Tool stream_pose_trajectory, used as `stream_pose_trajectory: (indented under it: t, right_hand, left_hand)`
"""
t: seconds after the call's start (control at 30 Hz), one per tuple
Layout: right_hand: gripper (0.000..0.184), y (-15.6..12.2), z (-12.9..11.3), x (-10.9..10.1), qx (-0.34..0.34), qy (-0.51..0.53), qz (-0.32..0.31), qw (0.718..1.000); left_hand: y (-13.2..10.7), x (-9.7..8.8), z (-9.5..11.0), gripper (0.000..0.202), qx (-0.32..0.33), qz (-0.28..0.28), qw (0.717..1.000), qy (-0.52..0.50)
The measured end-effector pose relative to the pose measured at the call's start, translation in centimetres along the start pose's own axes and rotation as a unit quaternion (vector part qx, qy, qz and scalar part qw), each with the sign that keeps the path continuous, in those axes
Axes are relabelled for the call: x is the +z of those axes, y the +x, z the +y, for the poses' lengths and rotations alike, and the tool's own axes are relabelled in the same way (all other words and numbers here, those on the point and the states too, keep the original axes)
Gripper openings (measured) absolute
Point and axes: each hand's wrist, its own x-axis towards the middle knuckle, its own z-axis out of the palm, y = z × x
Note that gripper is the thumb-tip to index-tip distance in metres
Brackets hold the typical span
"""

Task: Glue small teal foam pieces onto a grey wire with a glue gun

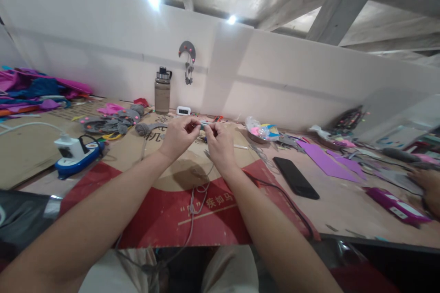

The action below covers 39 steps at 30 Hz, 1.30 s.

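My left hand [180,136] and my right hand [220,144] meet above the cardboard, fingertips pinched close together. Between them shows a small teal piece [203,126], too small to name, which both hands seem to grip. A thin grey cord [193,201] hangs by my right hand, lies loosely tangled on the red part of the cardboard sheet [154,219], and drops over the front edge towards my lap. Whether my right fingers also hold the cord is hidden. A pointed metal tip [207,153] sticks out beside my right hand.
A blue power strip [79,160] with a white charger and grey felt pieces [117,121] lie left. Behind stand a bottle [162,91] and a small clock [183,111]. On the right are a phone [295,177], purple sheets [326,161], a bowl [257,138] and another person's hand [428,183].
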Motion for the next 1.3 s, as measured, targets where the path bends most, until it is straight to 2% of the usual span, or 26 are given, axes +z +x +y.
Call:
stream_pose_trajectory:
  t: [0.47,0.57,0.7,0.87,1.13,1.3]
  right_hand:
    - [0.024,-0.13,0.26,-0.28,-0.045,-0.074,0.009,0.996]
    - [0.024,-0.15,0.32,-0.27,-0.041,-0.072,0.008,0.997]
    - [0.022,-0.1,0.37,-0.4,-0.035,-0.072,0.014,0.997]
    - [0.022,0.04,0.3,-0.68,-0.006,-0.058,0.023,0.998]
    - [0.023,0.13,0.7,-0.62,-0.018,-0.068,0.036,0.997]
    - [0.024,0.14,0.75,-0.71,-0.019,-0.056,0.023,0.998]
  left_hand:
    - [0.26,0.2,-0.58,0.022,-0.054,-0.099,0.982,-0.149]
    - [0.34,0.13,-0.49,0.024,-0.064,-0.112,0.977,-0.169]
    - [0.41,0.02,-0.22,0.016,-0.084,-0.126,0.97,-0.189]
    - [0.63,-0.12,-0.11,0.022,-0.13,-0.169,0.953,-0.216]
    - [0.71,-0.06,-0.6,0.023,-0.175,-0.166,0.906,-0.348]
    - [0.68,-0.13,-0.15,0.025,-0.175,-0.156,0.913,-0.333]
